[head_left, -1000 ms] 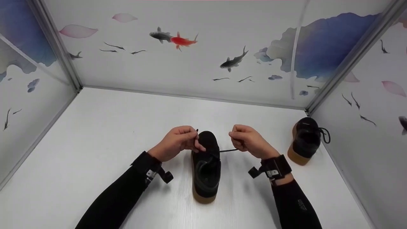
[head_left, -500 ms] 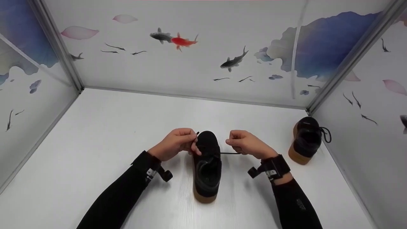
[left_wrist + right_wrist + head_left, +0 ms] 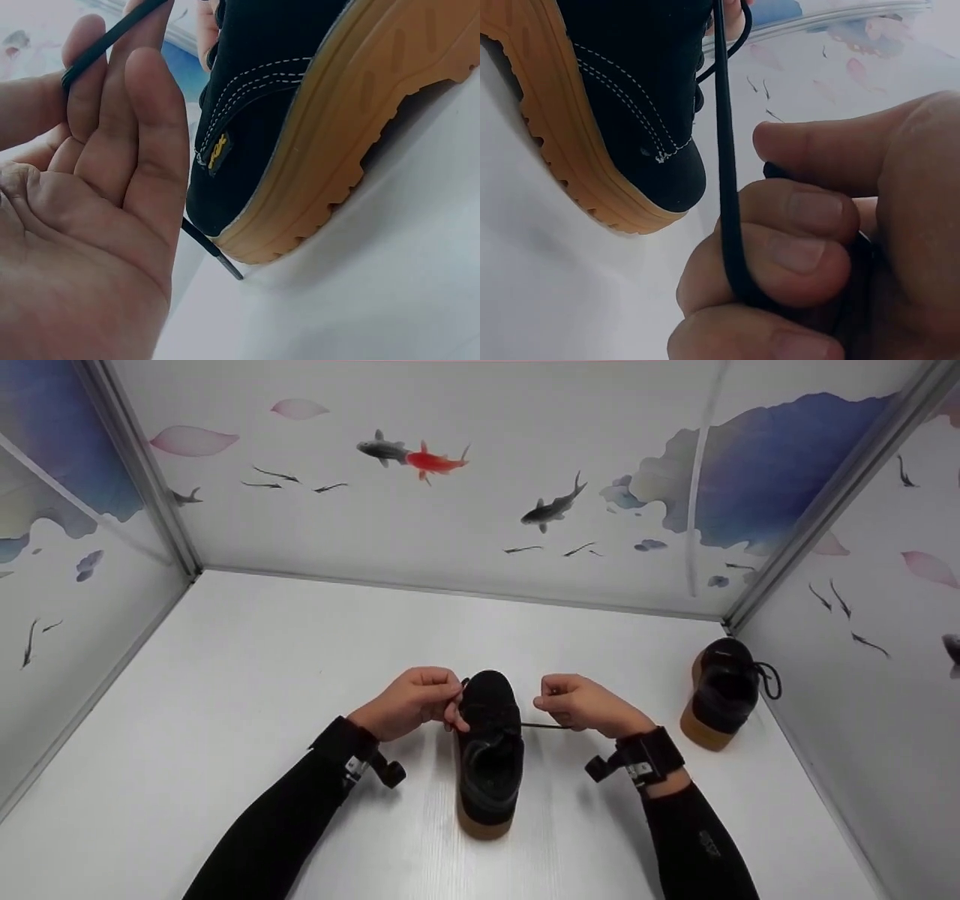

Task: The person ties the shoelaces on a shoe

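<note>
A black shoe (image 3: 489, 746) with a tan sole stands on the white surface, toe pointing away from me. At its left side, my left hand (image 3: 415, 701) pinches a black shoelace (image 3: 112, 36) between thumb and index finger, other fingers loosely bent. In the left wrist view, a lace tip (image 3: 229, 266) hangs below that hand beside the shoe's toe. Right of the shoe, my right hand (image 3: 589, 706) grips the other lace (image 3: 726, 150), which runs taut from the shoe and wraps round its curled fingers. A dark lace end (image 3: 775, 171) shows by the right thumb.
A second black shoe (image 3: 724, 694) with a tan sole stands at the right, near the corner, its lace tied in a loop. White panels (image 3: 450, 525) printed with fish and petals enclose the back and both sides of the white surface (image 3: 300, 645).
Both hands have moved slightly toward me, the right one more. The taut lace on the right has come down with that hand. The shoe stays about where it was.
</note>
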{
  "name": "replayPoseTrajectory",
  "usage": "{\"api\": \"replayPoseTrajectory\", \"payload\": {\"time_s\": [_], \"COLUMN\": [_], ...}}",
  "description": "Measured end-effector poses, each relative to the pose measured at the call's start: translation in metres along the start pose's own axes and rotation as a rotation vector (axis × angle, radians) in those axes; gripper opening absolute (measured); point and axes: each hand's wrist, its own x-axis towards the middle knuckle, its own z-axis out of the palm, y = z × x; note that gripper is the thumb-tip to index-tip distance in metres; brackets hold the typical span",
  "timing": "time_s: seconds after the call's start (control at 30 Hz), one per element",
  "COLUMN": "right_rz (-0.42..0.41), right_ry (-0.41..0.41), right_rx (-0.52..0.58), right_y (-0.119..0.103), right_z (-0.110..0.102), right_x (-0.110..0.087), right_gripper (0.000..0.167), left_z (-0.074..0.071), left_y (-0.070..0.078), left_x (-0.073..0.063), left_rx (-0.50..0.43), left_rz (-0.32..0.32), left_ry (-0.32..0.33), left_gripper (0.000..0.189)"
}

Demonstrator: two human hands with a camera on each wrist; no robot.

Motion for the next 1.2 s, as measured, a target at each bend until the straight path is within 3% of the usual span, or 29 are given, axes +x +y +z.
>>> {"api": "replayPoseTrajectory", "payload": {"time_s": [0.37, 0.87, 1.0, 1.2], "right_rz": [0.010, 0.038, 0.027, -0.009], "right_ry": [-0.053, -0.059, -0.029, 0.076], "right_rx": [0.026, 0.038, 0.072, 0.100], "right_y": [0.002, 0.006, 0.006, 0.012], "right_z": [-0.005, -0.012, -0.011, -0.009], "right_x": [-0.006, -0.006, -0.004, 0.002], "right_gripper": [0.042, 0.043, 0.044, 0.041], "left_z": [0.001, -0.001, 0.002, 0.009], "left_y": [0.000, 0.000, -0.003, -0.006], "left_x": [0.001, 0.000, 0.000, 0.001], "left_rx": [0.013, 0.042, 0.018, 0.026], "left_rz": [-0.021, -0.065, -0.070, -0.104], "left_ry": [0.013, 0.035, 0.084, 0.218], "left_gripper": [0.026, 0.023, 0.022, 0.025]}}
